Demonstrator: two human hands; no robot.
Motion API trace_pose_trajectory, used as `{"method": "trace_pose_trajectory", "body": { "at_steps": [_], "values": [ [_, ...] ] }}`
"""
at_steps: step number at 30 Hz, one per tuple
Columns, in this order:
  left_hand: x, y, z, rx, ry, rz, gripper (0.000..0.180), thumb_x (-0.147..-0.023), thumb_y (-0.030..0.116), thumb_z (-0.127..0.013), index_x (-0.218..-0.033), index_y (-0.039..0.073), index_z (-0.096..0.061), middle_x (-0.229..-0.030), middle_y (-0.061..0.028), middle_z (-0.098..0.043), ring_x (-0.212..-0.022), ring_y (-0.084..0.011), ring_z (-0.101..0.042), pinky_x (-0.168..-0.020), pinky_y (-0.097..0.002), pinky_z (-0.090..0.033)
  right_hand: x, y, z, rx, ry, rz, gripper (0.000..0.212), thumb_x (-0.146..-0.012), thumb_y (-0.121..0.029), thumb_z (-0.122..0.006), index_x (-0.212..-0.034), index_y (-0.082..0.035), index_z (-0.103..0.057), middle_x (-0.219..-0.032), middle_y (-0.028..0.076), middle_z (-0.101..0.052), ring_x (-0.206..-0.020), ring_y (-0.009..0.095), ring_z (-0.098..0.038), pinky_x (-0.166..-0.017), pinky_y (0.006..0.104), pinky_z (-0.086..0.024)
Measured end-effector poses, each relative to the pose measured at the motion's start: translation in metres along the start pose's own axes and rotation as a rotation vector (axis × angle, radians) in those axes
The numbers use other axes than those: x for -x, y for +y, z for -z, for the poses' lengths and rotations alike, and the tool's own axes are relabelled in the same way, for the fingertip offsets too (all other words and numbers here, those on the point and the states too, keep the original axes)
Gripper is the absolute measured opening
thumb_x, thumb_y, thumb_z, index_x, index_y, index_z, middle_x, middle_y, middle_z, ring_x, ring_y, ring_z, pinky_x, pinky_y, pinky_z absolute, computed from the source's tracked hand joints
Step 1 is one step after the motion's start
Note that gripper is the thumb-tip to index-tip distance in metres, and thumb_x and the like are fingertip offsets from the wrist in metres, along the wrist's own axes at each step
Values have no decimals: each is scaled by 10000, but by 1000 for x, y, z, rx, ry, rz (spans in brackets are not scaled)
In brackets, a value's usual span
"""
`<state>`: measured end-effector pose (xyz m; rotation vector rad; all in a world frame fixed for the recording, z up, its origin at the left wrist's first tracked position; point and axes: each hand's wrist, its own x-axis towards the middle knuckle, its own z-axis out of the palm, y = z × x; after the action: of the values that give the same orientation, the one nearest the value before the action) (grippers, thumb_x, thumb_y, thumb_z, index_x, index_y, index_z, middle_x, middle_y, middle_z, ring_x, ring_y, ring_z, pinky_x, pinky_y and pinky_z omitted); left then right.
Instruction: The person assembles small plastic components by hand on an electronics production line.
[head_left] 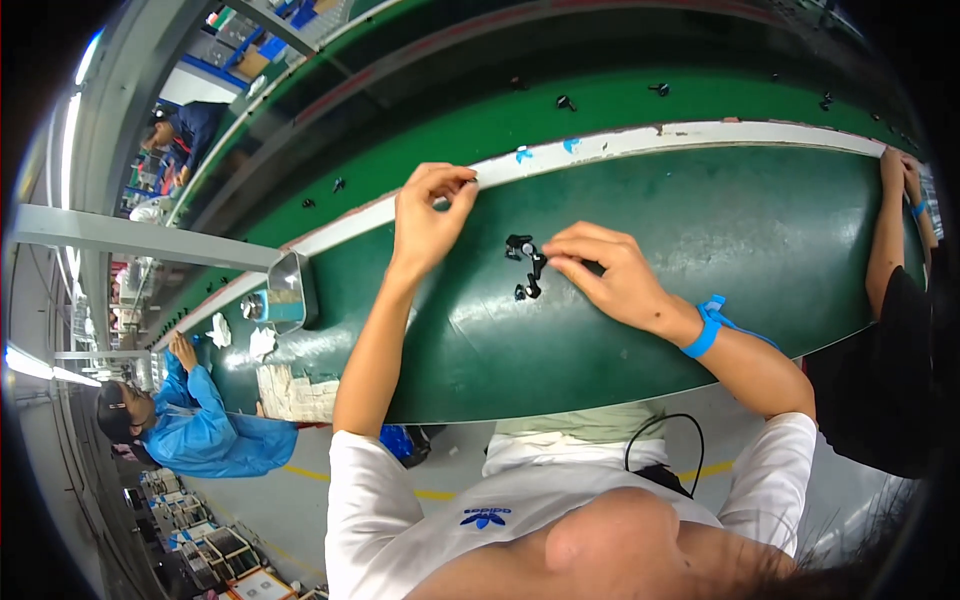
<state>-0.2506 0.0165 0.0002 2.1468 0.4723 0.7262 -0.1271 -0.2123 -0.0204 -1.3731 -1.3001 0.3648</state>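
A small group of black parts (519, 245) with shiny round ends lies on the green worktop (480, 350) in front of me. Thumb and forefinger of my right hand (622, 282) pinch at the edge of the black part (539, 264) on the group's right side. Another black piece (530, 291) sits just nearer to me. Farther off and to the left, my left hand (428, 222) is raised by the white rail, its thumb and forefinger pinched together. A tiny dark spot shows at those fingertips, too small to name. A blue wrist strap (708, 328) circles my right wrist.
Beyond the white rail (640, 138), more small black parts (566, 102) are spread along a green belt (450, 135). Left stand a clear-sided box (290, 292), white crumpled tissue (262, 343) and worn cardboard (295, 392). A person in blue (215, 435) works left; another person's arm (887, 235) is right.
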Motion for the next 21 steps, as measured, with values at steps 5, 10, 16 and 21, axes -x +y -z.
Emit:
{"method": "trace_pose_trajectory", "body": {
  "at_steps": [5, 10, 16, 21],
  "values": [
    [-61, -37, -3, -593, 117, -214, 199, -824, 174, -688, -965, 37, -722, -1017, -141, -641, -995, -312, -581, -922, -404, -459, 1, -6, 3, -33, 5, 5, 116, -854, 24, -653, -963, 25, -694, -908, 112, -675, -751, 218, -638, -641, 304, -490],
    [-122, -38, -53, -622, 192, -192, 270, -879, 277, -655, -994, 43, -725, -999, -179, -695, -985, -359, -628, -870, -438, -494, -1, -7, 9, -12, 33, 9, 115, -852, 37, -644, -954, 24, -695, -898, 108, -671, -752, 210, -635, -629, 299, -489],
    [-148, -52, -75, -673, 155, -174, 230, -873, 246, -657, -944, 41, -733, -930, -180, -703, -875, -381, -654, -790, -441, -531, -2, -1, 10, 19, 78, 61, 110, -850, 35, -653, -951, 24, -695, -891, 103, -670, -725, 194, -630, -613, 282, -487],
    [-108, -24, -56, -34, 104, -56, 234, -895, 98, -677, -1070, -59, -673, -919, -117, -720, -878, -173, -699, -799, -281, -544, -6, -3, 17, -47, 110, -82, 102, -874, 18, -639, -958, 31, -695, -881, 96, -668, -706, 140, -616, -607, 254, -482]
  ]
}}
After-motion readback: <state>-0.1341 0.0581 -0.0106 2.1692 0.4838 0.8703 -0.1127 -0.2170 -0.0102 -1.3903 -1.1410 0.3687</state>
